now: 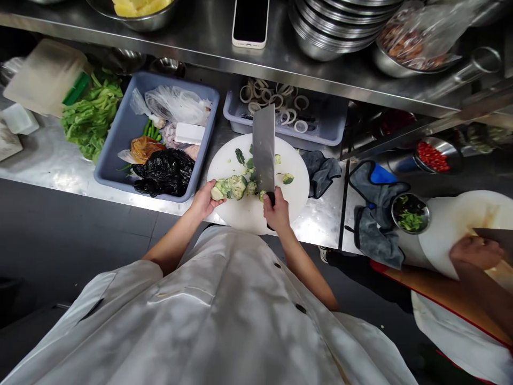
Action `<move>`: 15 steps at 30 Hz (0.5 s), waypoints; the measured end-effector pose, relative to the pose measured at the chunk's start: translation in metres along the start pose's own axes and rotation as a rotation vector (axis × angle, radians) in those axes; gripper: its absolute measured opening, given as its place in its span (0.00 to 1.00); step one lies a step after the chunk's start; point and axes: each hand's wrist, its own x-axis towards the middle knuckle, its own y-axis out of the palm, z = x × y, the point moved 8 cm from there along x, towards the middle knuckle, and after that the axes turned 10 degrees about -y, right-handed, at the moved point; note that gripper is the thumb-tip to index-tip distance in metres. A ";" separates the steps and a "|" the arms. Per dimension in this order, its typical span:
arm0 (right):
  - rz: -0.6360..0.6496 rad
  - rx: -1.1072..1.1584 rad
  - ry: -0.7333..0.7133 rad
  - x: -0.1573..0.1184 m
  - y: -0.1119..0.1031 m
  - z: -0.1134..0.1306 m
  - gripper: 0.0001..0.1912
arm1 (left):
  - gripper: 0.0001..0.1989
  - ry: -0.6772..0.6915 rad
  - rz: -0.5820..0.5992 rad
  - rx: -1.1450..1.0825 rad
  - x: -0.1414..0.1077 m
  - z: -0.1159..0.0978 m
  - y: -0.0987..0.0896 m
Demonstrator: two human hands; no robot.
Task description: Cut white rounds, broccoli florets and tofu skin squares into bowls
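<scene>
My right hand (276, 210) is wrapped round the dark handle of a cleaver (263, 141), its broad blade pointing away from me over a round white cutting board (294, 200). At the board's left edge, my left hand (206, 200) grips the end of a pale green broccoli stalk (228, 188). Cut broccoli pieces and leaves lie about the blade, with one small floret (287, 178) to its right. Part of the board is hidden under the blade.
Left stands a blue-grey tub (105, 155) with bagged food, beside leafy greens (93, 115). Behind the board, another tub (320, 136) holds onion rings. Grey cloths (320, 172) lie right. A steel shelf (200, 51) overhangs. At far right, a co-worker's hand (476, 251) holds a knife.
</scene>
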 end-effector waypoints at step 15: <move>0.158 -0.227 -0.232 0.027 0.039 -0.005 0.16 | 0.21 0.140 -0.002 0.039 -0.016 0.015 0.022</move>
